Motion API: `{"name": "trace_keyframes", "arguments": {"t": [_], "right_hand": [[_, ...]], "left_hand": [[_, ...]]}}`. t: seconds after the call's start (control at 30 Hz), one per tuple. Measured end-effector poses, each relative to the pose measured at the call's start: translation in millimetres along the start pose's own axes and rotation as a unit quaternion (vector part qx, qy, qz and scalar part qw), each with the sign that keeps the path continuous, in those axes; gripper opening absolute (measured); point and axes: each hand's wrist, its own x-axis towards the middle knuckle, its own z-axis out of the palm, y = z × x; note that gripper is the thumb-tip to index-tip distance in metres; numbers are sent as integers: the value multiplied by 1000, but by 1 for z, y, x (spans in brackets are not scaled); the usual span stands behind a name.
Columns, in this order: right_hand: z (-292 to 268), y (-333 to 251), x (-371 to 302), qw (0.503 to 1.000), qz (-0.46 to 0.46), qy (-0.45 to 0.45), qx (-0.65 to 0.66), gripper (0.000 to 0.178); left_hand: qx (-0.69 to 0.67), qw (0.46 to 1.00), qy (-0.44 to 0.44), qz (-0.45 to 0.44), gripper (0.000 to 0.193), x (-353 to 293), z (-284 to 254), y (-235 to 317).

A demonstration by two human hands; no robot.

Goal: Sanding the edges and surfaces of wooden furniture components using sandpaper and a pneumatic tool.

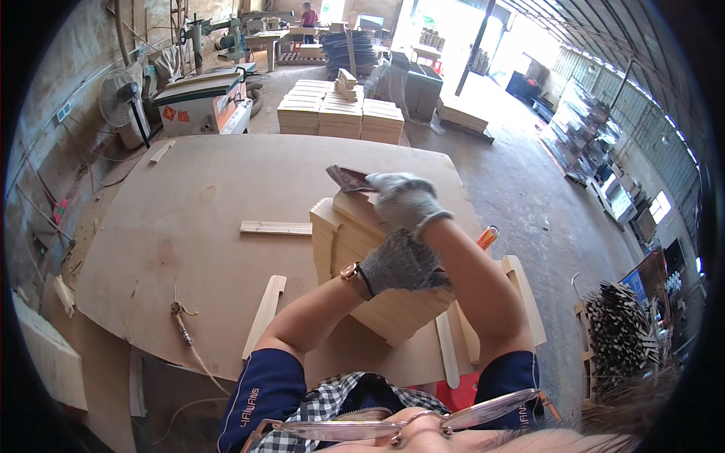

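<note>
My right hand (408,200), in a grey knit glove, is closed on a flat, dark, mottled scraper (347,179). Its wide end points left over the top far edge of a stack of pale wooden pieces (332,245). Slightly blurred and nearer to me, my left hand (402,260) rests against that stack, gloved too, with a watch at the wrist. My right forearm crosses over the left hand's fingertips, so whether they grip anything is hidden. The stack stands on a large board-topped table (174,241).
Loose wooden strips (276,228) lie left of the stack, with shaped pieces (266,313) nearer me. An air blow gun (181,321) with a hose lies at front left. Past the table stand piled wooden parts (321,113), a machine (204,102) and a fan (121,102). Another person (308,19) is far off.
</note>
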Motion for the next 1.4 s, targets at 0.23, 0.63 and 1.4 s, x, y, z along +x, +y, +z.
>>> {"name": "trace_keyframes", "arguments": {"t": [0.23, 0.63, 1.4], "right_hand": [[55, -51, -38, 977, -21, 98, -186, 17], [3, 119, -133, 918, 50, 394, -14, 35], [81, 114, -181, 975, 66, 205, 61, 53]], "left_hand": [[-280, 931, -53, -227, 44, 8, -11, 9], [35, 994, -85, 66, 66, 12, -4, -48], [336, 800, -254, -428, 81, -294, -43, -54]]}}
